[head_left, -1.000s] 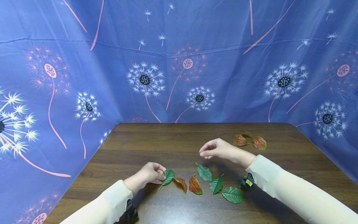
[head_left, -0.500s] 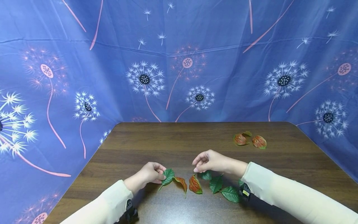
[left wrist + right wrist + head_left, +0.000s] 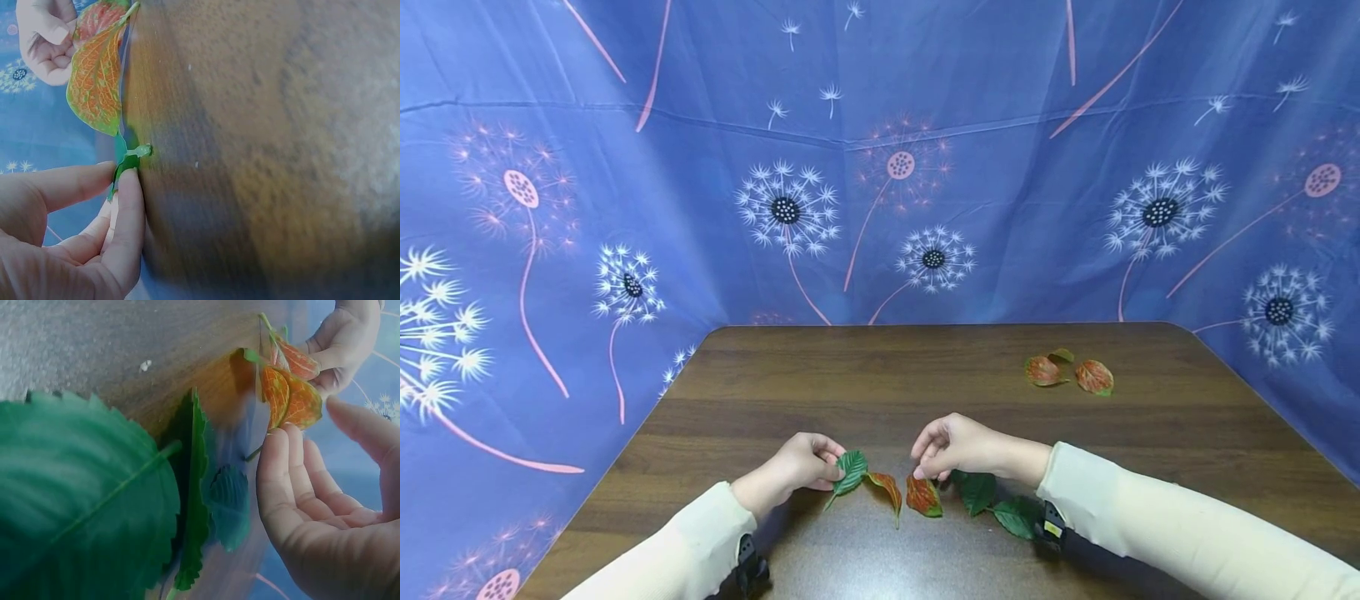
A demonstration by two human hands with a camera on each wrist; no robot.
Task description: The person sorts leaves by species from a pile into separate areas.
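My left hand pinches a serrated green leaf by its edge; in the left wrist view that leaf shows edge-on between the fingertips. Just right of it lies a curled orange-red leaf. A second red leaf, mottled with green, lies farther right. My right hand is over this leaf's upper end, its fingers bent. In the right wrist view a gap shows between the fingertips of the right hand, with the orange leaves beyond. Contact there is unclear.
Green leaves lie under and beside the right wrist, partly hidden by it. At the back right of the wooden table are red leaves and a small greenish one. A blue dandelion-print cloth hangs behind the table.
My right hand has come down and slightly left, from above the green leaves to the red leaf's upper end. My left hand has kept its pinch on the green leaf.
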